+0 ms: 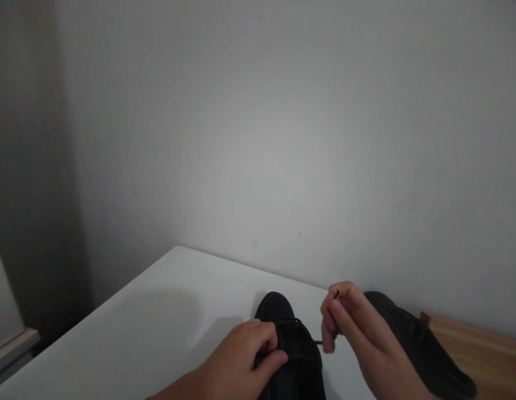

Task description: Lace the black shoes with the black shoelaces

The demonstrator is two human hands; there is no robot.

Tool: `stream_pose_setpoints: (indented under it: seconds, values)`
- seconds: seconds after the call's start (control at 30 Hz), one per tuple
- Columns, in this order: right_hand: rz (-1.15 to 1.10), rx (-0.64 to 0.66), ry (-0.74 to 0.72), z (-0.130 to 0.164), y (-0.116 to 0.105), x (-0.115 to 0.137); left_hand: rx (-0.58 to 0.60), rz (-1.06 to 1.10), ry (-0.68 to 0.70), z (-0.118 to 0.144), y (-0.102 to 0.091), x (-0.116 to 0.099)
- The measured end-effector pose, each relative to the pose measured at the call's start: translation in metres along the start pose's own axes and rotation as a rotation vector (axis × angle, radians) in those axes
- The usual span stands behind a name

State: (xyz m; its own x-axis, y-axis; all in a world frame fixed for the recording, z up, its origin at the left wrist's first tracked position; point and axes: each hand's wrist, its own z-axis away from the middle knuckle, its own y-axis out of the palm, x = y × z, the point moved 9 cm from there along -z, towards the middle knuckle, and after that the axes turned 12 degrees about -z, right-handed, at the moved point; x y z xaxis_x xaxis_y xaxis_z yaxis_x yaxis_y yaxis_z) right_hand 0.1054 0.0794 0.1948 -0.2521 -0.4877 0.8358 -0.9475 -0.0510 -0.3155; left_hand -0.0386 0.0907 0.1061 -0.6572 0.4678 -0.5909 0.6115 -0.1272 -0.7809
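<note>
A black lace-up shoe (301, 364) stands on the white table, its toe pointing away from me. My left hand (241, 355) is closed at the shoe's left side, with the thumb and curled fingers gripping it near the lacing. To the right of the shoe, my right hand (351, 316) is raised, thumb and fingers pinched on a thin black shoelace. A short stretch of the shoelace (319, 343) runs from the shoe's right side to this hand. My fingers hide part of the lacing. A second black shoe (428, 341) lies behind my right wrist, partly covered by it.
The white table (158, 316) meets a pale wall (282, 139) along its far edge. A wood-grain board or box (486, 350) is at the far right. Beyond the table's left edge is a dark gap, with a pale ledge (16, 347) past it.
</note>
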Motion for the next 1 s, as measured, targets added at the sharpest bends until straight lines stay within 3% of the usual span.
stream_pose_setpoints:
  seconds: [0.13,0.23,0.37,0.47,0.57,0.67,0.77,1.0]
  values:
    - [0.212,0.02,0.065,0.007,-0.009,-0.025,-0.039,0.077,0.036,-0.001,-0.005,-0.002]
    - [0.449,0.154,0.098,0.015,-0.006,-0.047,-0.074,0.197,0.09,0.0,-0.011,-0.005]
    - [0.622,0.279,0.033,0.026,0.0,-0.064,-0.04,0.301,0.052,0.001,-0.009,0.003]
    - [0.477,0.289,0.073,0.029,0.0,-0.069,0.017,0.391,0.007,0.001,-0.003,0.011]
    - [0.184,0.269,0.241,0.03,0.001,-0.076,0.067,0.481,-0.062,0.001,0.002,0.02]
    - [-0.063,0.392,0.355,0.036,0.018,-0.077,0.124,0.545,-0.097,0.002,0.004,0.023]
    - [-0.152,0.458,0.321,0.037,0.027,-0.068,0.182,0.567,-0.061,0.004,0.003,0.016]
    - [-0.368,0.381,0.327,0.041,0.019,-0.07,0.252,0.579,-0.02,0.006,-0.002,0.004]
